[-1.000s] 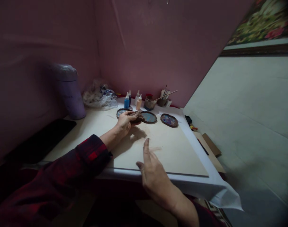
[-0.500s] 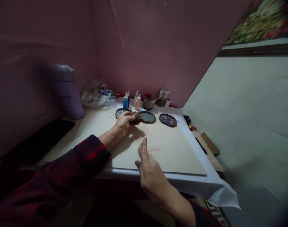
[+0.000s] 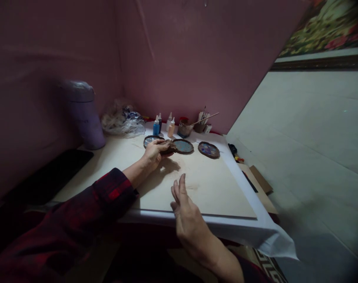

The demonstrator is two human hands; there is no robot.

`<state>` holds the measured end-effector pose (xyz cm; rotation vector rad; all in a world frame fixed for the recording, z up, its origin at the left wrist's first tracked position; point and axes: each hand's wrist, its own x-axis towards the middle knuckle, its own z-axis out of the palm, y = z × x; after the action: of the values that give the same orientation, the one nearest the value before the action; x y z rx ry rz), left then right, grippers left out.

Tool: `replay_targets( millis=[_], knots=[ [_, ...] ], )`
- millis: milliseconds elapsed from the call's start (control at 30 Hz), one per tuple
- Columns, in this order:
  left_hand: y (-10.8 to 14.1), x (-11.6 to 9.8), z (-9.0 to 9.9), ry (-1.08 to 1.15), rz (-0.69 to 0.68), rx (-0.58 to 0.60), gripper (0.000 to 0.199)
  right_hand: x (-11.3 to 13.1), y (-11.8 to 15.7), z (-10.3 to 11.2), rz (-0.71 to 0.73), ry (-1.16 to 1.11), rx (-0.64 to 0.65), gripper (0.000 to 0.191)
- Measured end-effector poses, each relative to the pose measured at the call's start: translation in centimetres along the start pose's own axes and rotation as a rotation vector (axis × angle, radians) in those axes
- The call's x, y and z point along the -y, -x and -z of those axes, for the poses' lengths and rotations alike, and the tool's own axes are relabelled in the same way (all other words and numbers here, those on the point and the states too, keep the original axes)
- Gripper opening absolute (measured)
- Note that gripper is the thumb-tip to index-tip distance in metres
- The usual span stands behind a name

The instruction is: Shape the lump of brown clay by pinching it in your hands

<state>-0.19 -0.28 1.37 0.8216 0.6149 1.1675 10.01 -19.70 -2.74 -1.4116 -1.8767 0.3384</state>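
My left hand (image 3: 154,151) is closed around a lump of brown clay (image 3: 169,147), held just above the board; the fingers cover part of it. My right hand (image 3: 187,214) is over the front edge of the board, its fingers stretched out and darkly smudged, with nothing visible in it. Behind the clay, a brown-rimmed oval piece with a blue-grey middle (image 3: 183,146) lies on the board. A similar oval piece (image 3: 151,140) is partly hidden behind my left hand. Farther right lies another oval piece (image 3: 209,149) with blue and purple patches.
The pale board (image 3: 223,188) bears brown smears. Along the back stand blue (image 3: 156,127) and peach (image 3: 171,129) paint bottles, a cup (image 3: 185,128) with a brush (image 3: 207,118) across it, and a brush holder (image 3: 201,122). At left are a purple tumbler (image 3: 86,118) and a plastic bag (image 3: 123,122).
My right hand has shifted slightly, its fingers tilting a little to the right. My left hand keeps hold of the clay in the same place.
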Motion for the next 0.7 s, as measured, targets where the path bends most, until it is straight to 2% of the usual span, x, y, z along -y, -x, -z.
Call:
replay_targets(
  millis=[67,167,267,367,433,500,567,633,700],
  knots=[
    [0.0,0.0,0.1,-0.001,-0.006,0.002,0.024,-0.6,-0.2,1.3,-0.054,-0.045,-0.051,0.072],
    [0.1,0.0,0.1,-0.016,-0.015,0.018,0.02,-2.5,-0.3,2.6,-0.19,0.098,-0.151,0.072],
    [0.1,0.0,0.0,-0.008,-0.01,0.014,0.02,-3.0,-0.2,1.1,-0.16,0.173,-0.143,0.071],
    [0.0,-0.1,0.0,0.02,-0.001,-0.015,0.019,-1.3,-0.1,-1.3,-0.019,0.157,-0.083,0.071],
    [-0.1,-0.1,-0.1,0.028,0.0,-0.021,0.016,0.2,-0.3,-1.5,0.023,0.023,-0.019,0.071],
    [0.0,-0.1,-0.1,0.029,-0.005,-0.002,0.014,1.1,-1.1,-0.1,0.027,-0.16,0.052,0.071],
    [0.2,-0.2,-0.2,0.033,-0.017,0.03,0.013,1.1,-2.6,2.8,-0.031,-0.231,-0.015,0.067],
    [0.4,-0.2,-0.3,0.044,-0.033,0.06,0.013,0.2,-5.0,5.8,-0.053,-0.172,-0.138,0.063],
    [0.6,-0.3,-0.3,0.061,-0.045,0.094,0.015,-1.3,-8.0,8.0,-0.013,-0.042,-0.171,0.054]
  ],
)
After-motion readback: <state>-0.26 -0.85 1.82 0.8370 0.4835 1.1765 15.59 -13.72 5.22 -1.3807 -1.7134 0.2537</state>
